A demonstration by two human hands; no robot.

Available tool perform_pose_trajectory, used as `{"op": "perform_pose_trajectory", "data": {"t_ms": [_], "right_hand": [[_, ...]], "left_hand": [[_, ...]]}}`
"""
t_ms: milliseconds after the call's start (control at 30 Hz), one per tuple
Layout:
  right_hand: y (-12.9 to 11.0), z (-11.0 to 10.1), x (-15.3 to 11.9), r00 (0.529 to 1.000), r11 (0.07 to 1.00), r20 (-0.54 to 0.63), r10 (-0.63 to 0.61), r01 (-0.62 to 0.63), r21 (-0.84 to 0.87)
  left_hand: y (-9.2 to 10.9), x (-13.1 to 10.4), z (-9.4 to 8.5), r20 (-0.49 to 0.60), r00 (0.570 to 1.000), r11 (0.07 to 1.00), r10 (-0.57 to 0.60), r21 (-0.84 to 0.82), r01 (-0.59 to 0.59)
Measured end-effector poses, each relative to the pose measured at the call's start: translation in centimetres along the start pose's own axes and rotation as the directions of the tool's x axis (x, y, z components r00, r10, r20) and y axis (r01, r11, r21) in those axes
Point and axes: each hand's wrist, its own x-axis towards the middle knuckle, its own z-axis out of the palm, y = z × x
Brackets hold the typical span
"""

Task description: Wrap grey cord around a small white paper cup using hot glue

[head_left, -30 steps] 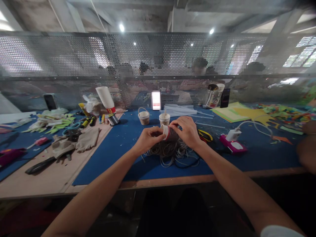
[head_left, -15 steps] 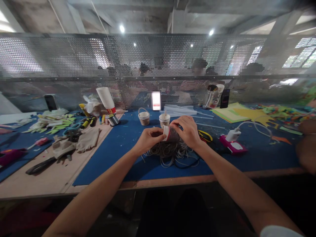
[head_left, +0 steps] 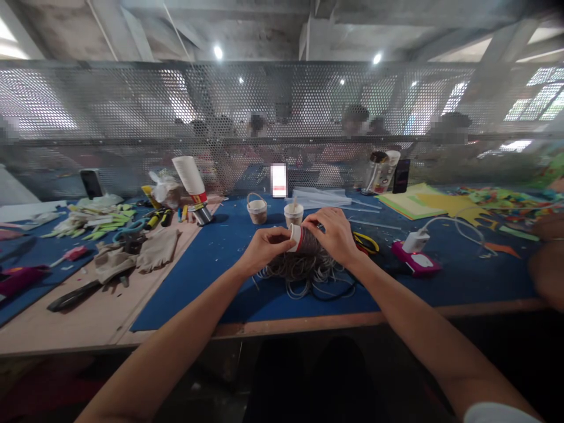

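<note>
A paper cup (head_left: 296, 238), tilted onto its side with its white rim to the left, is held over the blue table mat. Brownish-grey cord (head_left: 309, 242) wraps its body. My left hand (head_left: 268, 249) is closed, pinching the cup at the rim. My right hand (head_left: 333, 231) is closed over the wrapped side, thumb and fingertips against it; whether they also pinch a strand of cord I cannot tell. Below the cup lies a loose heap of the same cord (head_left: 299, 275). Two wrapped cups stand behind: one with a handle (head_left: 257, 212), one (head_left: 293, 214) with a stick-like piece in it.
Yellow-handled pliers (head_left: 366, 242) lie right of my right hand, near a pink power socket (head_left: 416, 258) with a charger. On the left are a stack of paper cups (head_left: 187, 176), gloves (head_left: 156, 249) and scissors (head_left: 130, 229). A perforated metal screen (head_left: 308, 100) rises behind. Another person's arm is at far right.
Almost nothing differs. Both hands keep their hold on the cup, with only a very slight shift of the right fingers.
</note>
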Motion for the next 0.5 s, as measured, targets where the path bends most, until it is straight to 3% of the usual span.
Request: {"op": "perform_pose_trajectory", "data": {"t_ms": [100,200,333,500], "right_hand": [[0.31,-0.04,0.1,0.998,0.997,-0.025,0.064,-0.063,0.049],[0.76,-0.2,0.32,0.985,0.965,-0.027,0.173,-0.164,0.206],[1.05,-0.08,0.46,0.951,0.84,0.106,0.289,-0.305,0.448],[0.84,0.48,0.21,0.921,0.791,0.253,0.298,-0.386,0.475]], "left_hand": [[-0.15,0.07,-0.05,-0.029,1.0,1.0,-0.006,0.01,0.007],[-0.3,0.2,-0.22,-0.121,0.993,0.999,-0.006,0.035,0.01],[-0.54,0.46,-0.63,-0.252,0.967,0.998,0.028,0.059,-0.014],[-0.81,0.6,-0.97,-0.315,0.948,0.998,0.049,0.056,-0.033]]}}
